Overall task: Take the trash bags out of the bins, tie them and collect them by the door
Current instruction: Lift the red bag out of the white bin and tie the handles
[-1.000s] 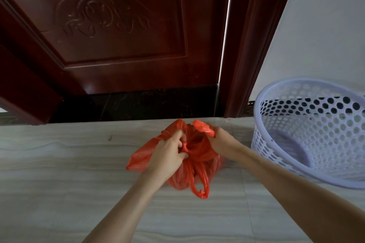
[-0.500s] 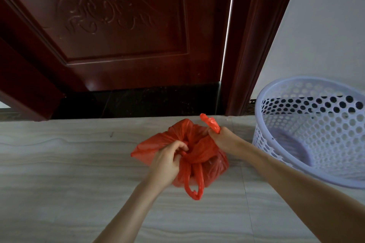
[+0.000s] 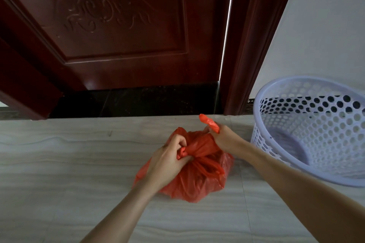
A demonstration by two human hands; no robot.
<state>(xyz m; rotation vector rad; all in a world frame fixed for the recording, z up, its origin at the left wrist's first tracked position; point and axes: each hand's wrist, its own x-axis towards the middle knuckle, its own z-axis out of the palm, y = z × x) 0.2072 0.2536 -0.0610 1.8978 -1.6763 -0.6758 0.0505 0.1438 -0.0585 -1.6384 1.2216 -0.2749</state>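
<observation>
Head cam: red trash bag (image 3: 194, 180) sits on the pale tile floor (image 3: 59, 163) right in front of the dark wood door (image 3: 122, 31). Left hand (image 3: 167, 161) has fingers curled tight round one twisted bag ear, right hand (image 3: 222, 137) pinches the other ear w/ its tip poking up. White perforated bin (image 3: 316, 124) stands just beside, on the right, no bag in it.

We look down at a pale, wood-grained tile floor (image 3: 59, 173) meeting a black stone threshold (image 3: 138, 100). Above it stands a dark red wooden door (image 3: 122, 25) with a carved scroll panel. Daylight shows as a thin bright slit between the door and its frame (image 3: 254, 35). To the right we see a plain white wall (image 3: 325, 25).
</observation>
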